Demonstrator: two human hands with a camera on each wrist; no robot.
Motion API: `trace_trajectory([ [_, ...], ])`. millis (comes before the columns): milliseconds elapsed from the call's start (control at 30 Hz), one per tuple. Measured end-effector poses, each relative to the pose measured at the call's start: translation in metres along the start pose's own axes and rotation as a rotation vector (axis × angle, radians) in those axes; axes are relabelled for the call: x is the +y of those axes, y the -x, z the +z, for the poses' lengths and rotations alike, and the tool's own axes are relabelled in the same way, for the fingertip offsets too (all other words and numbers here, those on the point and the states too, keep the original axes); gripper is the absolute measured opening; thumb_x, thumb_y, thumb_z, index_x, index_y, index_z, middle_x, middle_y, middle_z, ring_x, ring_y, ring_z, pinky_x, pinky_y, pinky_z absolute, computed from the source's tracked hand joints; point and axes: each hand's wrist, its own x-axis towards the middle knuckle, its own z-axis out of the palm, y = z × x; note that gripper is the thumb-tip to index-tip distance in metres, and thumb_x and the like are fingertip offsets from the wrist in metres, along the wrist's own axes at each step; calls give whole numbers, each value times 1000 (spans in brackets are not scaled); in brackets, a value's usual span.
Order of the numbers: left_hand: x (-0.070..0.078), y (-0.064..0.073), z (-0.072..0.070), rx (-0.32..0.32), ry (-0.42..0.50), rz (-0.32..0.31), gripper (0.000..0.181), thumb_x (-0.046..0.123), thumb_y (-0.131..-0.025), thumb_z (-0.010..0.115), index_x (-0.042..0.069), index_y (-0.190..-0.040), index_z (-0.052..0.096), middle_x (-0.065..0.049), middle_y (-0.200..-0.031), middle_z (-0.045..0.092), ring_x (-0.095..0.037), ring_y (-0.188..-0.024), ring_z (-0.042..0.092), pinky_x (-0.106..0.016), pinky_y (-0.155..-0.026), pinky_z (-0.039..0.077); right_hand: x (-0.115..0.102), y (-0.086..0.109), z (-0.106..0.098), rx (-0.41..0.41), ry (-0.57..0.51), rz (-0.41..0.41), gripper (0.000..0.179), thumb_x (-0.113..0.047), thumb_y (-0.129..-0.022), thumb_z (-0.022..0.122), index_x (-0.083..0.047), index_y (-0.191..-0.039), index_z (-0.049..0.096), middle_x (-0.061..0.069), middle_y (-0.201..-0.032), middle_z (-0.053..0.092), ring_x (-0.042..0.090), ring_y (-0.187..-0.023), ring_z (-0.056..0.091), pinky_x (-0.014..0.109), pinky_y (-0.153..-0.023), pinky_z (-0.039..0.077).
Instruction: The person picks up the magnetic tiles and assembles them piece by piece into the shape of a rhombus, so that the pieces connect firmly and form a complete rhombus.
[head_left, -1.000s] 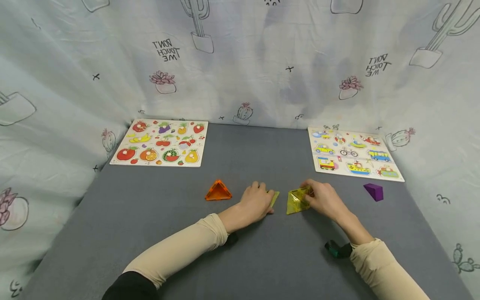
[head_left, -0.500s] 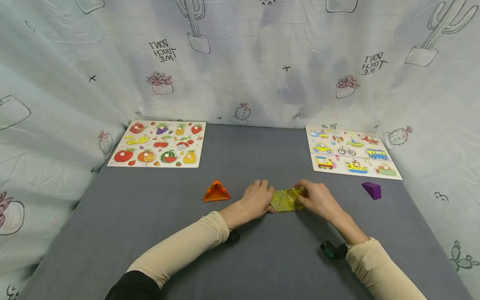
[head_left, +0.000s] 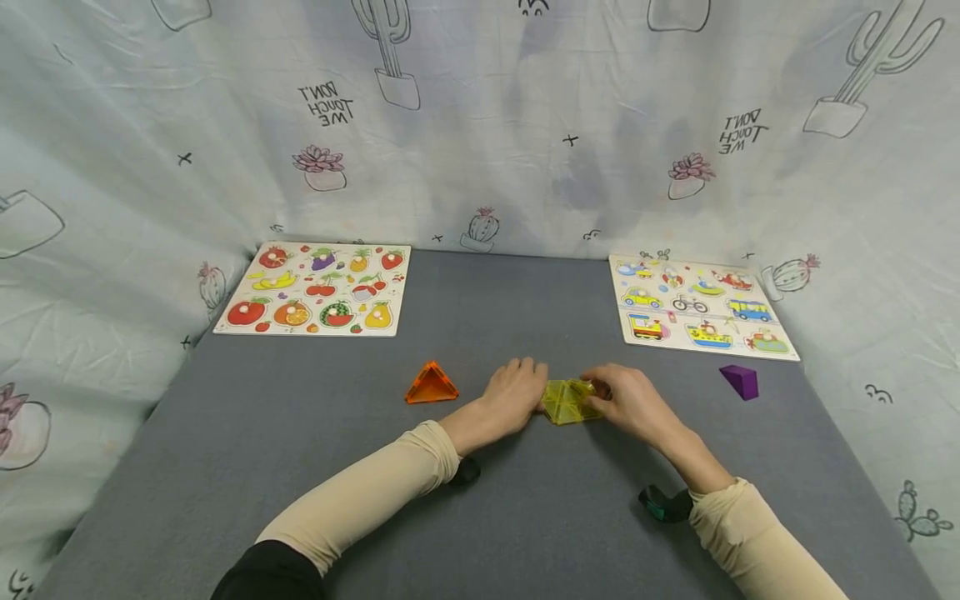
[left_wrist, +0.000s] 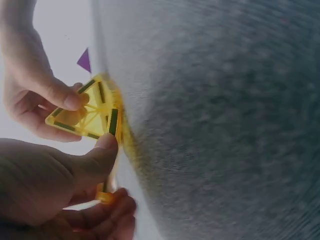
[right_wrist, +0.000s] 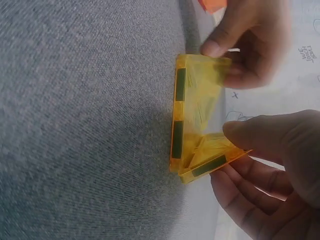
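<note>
Two see-through yellow triangular magnetic tiles meet edge to edge at the middle of the table. My left hand [head_left: 513, 393] pinches the left-hand tile [right_wrist: 197, 95] between thumb and fingers. With thumb on one face and fingers behind, my right hand [head_left: 632, 398] holds the right-hand tile [right_wrist: 212, 159]. In the right wrist view the two tiles form an angle, with dark magnet strips along their edges. The left hand hides part of its tile in the head view. An orange triangular piece [head_left: 431, 384] sits left of my left hand.
A purple wedge block [head_left: 741, 382] lies on the grey table [head_left: 510, 533] to the right. At the back left is a fruit puzzle board [head_left: 311, 287], and at the back right a vehicle puzzle board [head_left: 682, 287]. A printed curtain [head_left: 517, 183] hangs behind.
My right hand has moved left with its tile, closing the gap to the left tile. The two tiles now meet; the left hand has stayed nearly in place.
</note>
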Motion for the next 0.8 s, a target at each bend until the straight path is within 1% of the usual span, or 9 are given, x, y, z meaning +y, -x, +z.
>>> trace_trajectory([
  [133, 0, -5, -7, 9, 145, 41, 23, 26, -90, 71, 9, -102, 61, -5, -88, 59, -17, -74, 55, -26, -65, 45, -1, 0, 0, -2, -2, -3, 26, -6, -79, 79, 1, -103, 72, 4, -79, 65, 10, -69, 54, 25, -59, 43],
  [200, 2, -8, -10, 9, 196, 70, 25, 22, -89, 71, 8, -107, 62, -5, -92, 61, -17, -79, 57, -26, -70, 46, -2, 1, 0, -6, -11, -3, 26, -6, -79, 79, 1, -103, 72, 4, -79, 65, 11, -69, 54, 24, -59, 43],
  [333, 7, -10, -11, 8, 215, 100, 27, 25, -92, 68, 10, -113, 63, -4, -96, 62, -16, -82, 59, -24, -71, 48, -4, 2, 1, -14, -25, 9, 25, -9, -81, 78, -2, -104, 72, 1, -78, 63, 8, -68, 52, 23, -60, 42],
  [467, 4, -6, -12, 25, 187, 91, 30, 33, -93, 66, 12, -114, 64, -2, -99, 64, -15, -84, 61, -25, -72, 50, -7, 3, 2, -21, -29, 25, 29, -12, -82, 78, -4, -109, 71, 3, -86, 66, 10, -72, 58, 23, -60, 45],
  [500, 1, -3, -13, 37, 182, 88, 29, 33, -93, 65, 12, -113, 65, -2, -98, 64, -15, -84, 61, -25, -72, 50, -7, 4, 1, -23, -29, 22, 31, -13, -82, 78, -4, -110, 71, 4, -89, 67, 11, -73, 59, 24, -60, 45],
  [567, -10, 4, -17, 85, 159, 83, 24, 31, -94, 65, 11, -109, 67, -2, -96, 64, -16, -81, 61, -27, -71, 50, -8, 4, -2, -25, -39, 8, 35, -14, -82, 79, -4, -114, 70, 7, -96, 68, 13, -76, 62, 24, -61, 47],
  [667, -31, 18, -25, 195, 146, 64, 14, 24, -95, 65, 11, -99, 68, -2, -89, 63, -16, -76, 58, -28, -67, 49, -7, 2, -7, -19, -54, -47, 37, -17, -84, 77, -6, -118, 69, 7, -101, 66, 11, -76, 58, 23, -61, 46],
  [733, -47, 28, -31, 271, 166, 58, 7, 17, -94, 66, 11, -93, 69, -2, -84, 61, -15, -73, 56, -27, -64, 47, -5, 0, -10, -13, -77, -88, 34, -16, -86, 75, -7, -118, 70, 6, -100, 65, 9, -76, 55, 22, -61, 44],
  [800, -61, 36, -38, 315, 199, 47, 7, 14, -94, 65, 10, -92, 70, -2, -84, 61, -15, -75, 55, -27, -65, 47, -3, -1, -11, -6, -93, -125, 28, -15, -88, 73, -7, -114, 72, 5, -99, 65, 7, -73, 53, 21, -59, 43],
])
